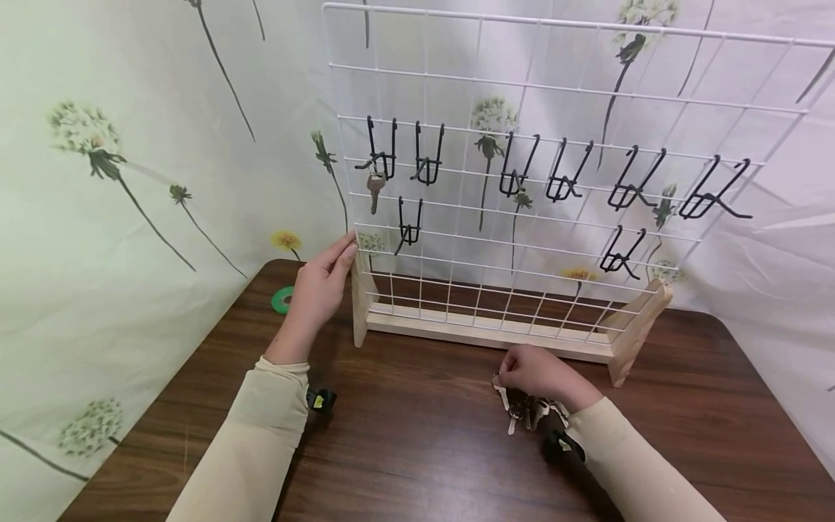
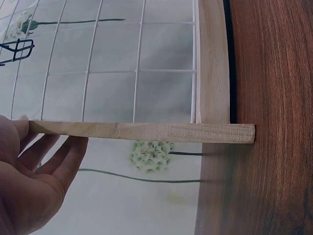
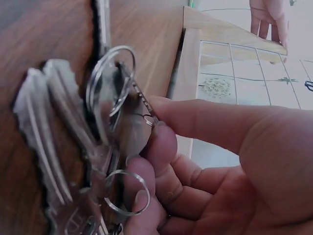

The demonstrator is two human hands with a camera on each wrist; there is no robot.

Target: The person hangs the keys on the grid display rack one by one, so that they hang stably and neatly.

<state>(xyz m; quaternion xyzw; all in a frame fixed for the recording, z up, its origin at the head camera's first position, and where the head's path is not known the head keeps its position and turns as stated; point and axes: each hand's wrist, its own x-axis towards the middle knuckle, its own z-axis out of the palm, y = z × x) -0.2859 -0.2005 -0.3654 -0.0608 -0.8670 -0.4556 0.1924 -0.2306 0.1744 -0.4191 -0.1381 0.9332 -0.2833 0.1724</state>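
- The right hand (image 1: 538, 373) rests low on the brown table (image 1: 417, 449), just in front of the wooden base of the wire rack (image 1: 522, 145); its fingers are curled and pinched on a bunch of keys (image 1: 525, 409) lying under it on the wood.
- The right wrist view shows the grip closely: thumb and forefinger nip a small ring among the keys (image 3: 88, 147), with the other fingers folded beneath.
- To my eye the keys are light, hard and slippery metal, loose on their rings, so they will swing and clatter when lifted; the ring looks the surest place to take hold, since the blades would slide.
- The left hand (image 1: 320, 286) stands against the rack's left wooden upright (image 2: 142, 131), fingers straight and close together, pressed flat along the edge, not wrapped round it.
- One key (image 1: 374, 190) hangs from the top-left black hook (image 1: 381, 156); the other hooks (image 1: 567, 177) along the wires carry nothing.
- The hooks point outward toward the person, and I judge they could snag a sleeve or a ring on the way in.
- Open tabletop lies between the two arms and to the right of the rack's foot; a green roll of tape (image 1: 283, 299) sits near the left edge, behind the left hand.
- Flowered cloth (image 1: 130, 181) hangs close behind and to the left, leaving little room beyond the rack.
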